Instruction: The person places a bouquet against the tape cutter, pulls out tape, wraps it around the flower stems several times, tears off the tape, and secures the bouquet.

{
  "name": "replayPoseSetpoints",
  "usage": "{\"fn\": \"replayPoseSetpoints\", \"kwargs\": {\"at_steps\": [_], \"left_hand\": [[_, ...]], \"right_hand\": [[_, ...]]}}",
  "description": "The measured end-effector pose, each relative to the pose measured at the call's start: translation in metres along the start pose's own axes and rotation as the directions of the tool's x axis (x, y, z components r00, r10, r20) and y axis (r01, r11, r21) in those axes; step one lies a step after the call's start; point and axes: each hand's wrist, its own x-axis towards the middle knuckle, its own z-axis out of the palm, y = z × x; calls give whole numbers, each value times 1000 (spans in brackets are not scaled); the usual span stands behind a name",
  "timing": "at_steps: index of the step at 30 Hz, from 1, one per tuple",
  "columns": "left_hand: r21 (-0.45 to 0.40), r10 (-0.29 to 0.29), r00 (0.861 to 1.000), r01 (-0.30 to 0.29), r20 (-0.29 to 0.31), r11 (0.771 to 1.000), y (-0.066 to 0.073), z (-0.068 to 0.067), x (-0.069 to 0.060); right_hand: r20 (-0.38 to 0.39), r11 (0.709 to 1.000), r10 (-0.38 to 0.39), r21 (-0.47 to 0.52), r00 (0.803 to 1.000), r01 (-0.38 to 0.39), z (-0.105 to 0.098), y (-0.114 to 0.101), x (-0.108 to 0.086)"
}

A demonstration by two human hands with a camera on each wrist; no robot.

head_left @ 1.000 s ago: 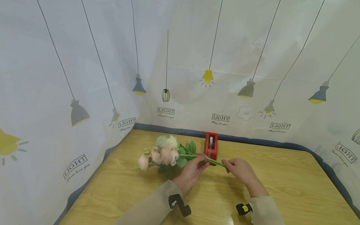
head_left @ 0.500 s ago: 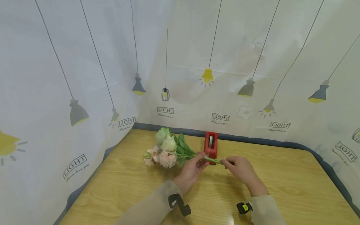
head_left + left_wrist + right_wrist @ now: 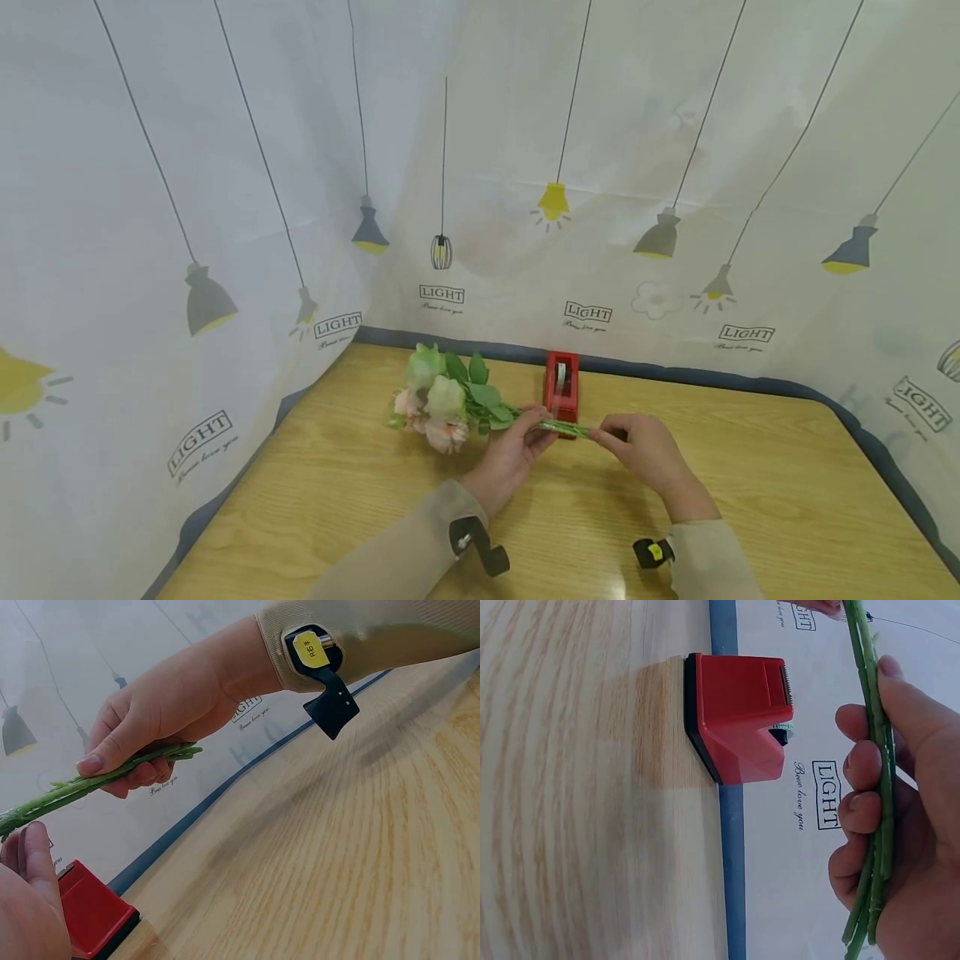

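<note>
A bunch of pale pink and greenish-white flowers (image 3: 446,398) lies sideways above the table, blooms to the left and green stems (image 3: 876,697) to the right. My left hand (image 3: 506,467) holds the stems just below the leaves, thumb and fingertips touching them. At the stem ends my right hand (image 3: 647,454) grips the bundle; in the right wrist view its fingers (image 3: 864,765) curl round several stems. A clear, shiny patch shows on the stems between the hands. Just behind them stands a red tape dispenser (image 3: 742,694) with its toothed cutting edge.
The wooden table (image 3: 765,475) runs to a dark blue border (image 3: 735,382) at the foot of a printed cloth wall (image 3: 495,275). Black camera mounts sit on both wrists, the right one (image 3: 330,705) hanging below the sleeve.
The flowers have turned about their stems: the greenish-white blooms have rolled toward the front and the pink ones lower. Both hands stay in nearly the same place. The dispenser has not moved.
</note>
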Motion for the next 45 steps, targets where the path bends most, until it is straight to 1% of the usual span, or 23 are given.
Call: {"fn": "replayPoseSetpoints", "kwargs": {"at_steps": [4, 9, 17, 22, 26, 29, 34, 39, 43, 45], "left_hand": [[9, -1, 1000, 1, -21, 1000, 0, 0, 0], [27, -16, 999, 17, -46, 1000, 1, 2, -2], [46, -22, 999, 23, -25, 999, 0, 0, -1], [77, -21, 1000, 21, 0, 997, 0, -1, -2], [87, -22, 1000, 21, 19, 996, -2, -3, -1], [96, -33, 999, 31, 16, 995, -4, -4, -1], [104, -35, 999, 35, 2, 994, -6, -5, 0], [114, -34, 999, 34, 0, 993, -6, -5, 1], [132, -40, 999, 39, 6, 990, -6, -6, 1], [129, -46, 999, 45, 4, 991, -6, -6, 1]], "right_hand": [[-3, 1000, 3, -21, 1000, -3, 0, -2, 0], [-12, 999, -5, -48, 1000, 5, 0, -2, 1], [1, 999, 1, -34, 1000, 0, 2, 1, 2], [11, 1000, 11, -21, 1000, -11, 3, 3, 1], [36, 998, 49, -36, 998, -48, 4, 6, 2], [73, 993, 96, -69, 993, -91, 4, 8, 2], [120, 986, 155, -77, 981, -146, 4, 9, 0], [152, 986, 154, -80, 976, -143, 5, 12, 1], [178, 985, 168, -74, 970, -157, 6, 13, 2], [181, 982, 185, -64, 966, -177, 7, 12, 2]]}}
